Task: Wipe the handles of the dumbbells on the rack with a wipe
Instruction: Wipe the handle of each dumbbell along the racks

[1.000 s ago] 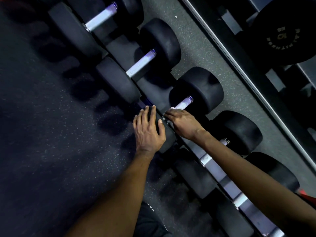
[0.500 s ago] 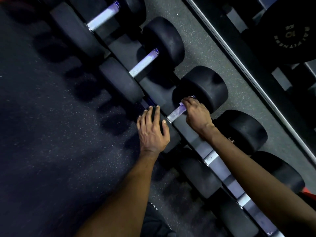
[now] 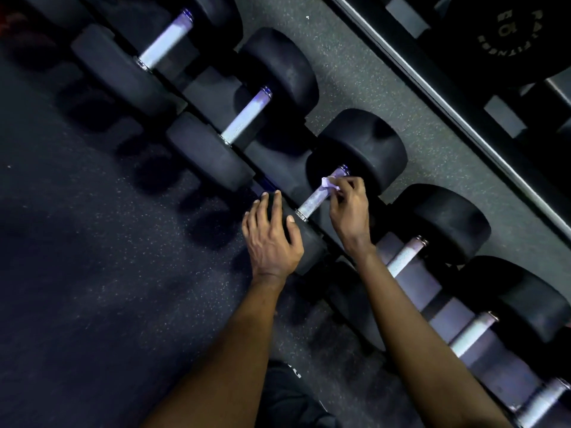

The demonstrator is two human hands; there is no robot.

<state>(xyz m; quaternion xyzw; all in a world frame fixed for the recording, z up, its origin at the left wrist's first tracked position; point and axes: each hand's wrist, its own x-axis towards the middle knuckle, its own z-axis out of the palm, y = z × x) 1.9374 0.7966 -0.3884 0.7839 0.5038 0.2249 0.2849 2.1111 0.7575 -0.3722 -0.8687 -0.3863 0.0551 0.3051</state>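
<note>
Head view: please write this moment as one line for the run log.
phase: wiping | right hand: pinches wipe against dumbbell handle, near far head | left hand: rests on near head

Free-weights corner of a gym, as it reaches my remote feed.
I see black round-headed dumbbells (image 3: pixel 361 146) with knurled steel handles (image 3: pixel 247 115) lined along a rack (image 3: pixel 414 282), a speckled rubber floor (image 3: pixel 92 273) and a lettered weight plate (image 3: pixel 506 29).

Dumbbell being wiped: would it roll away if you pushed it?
Probably hard to budge: the dumbbell has big thick ends, so it looks heavy. Those ends are round, so it might roll, but the left hand rests on one and likely steadies it.
</note>
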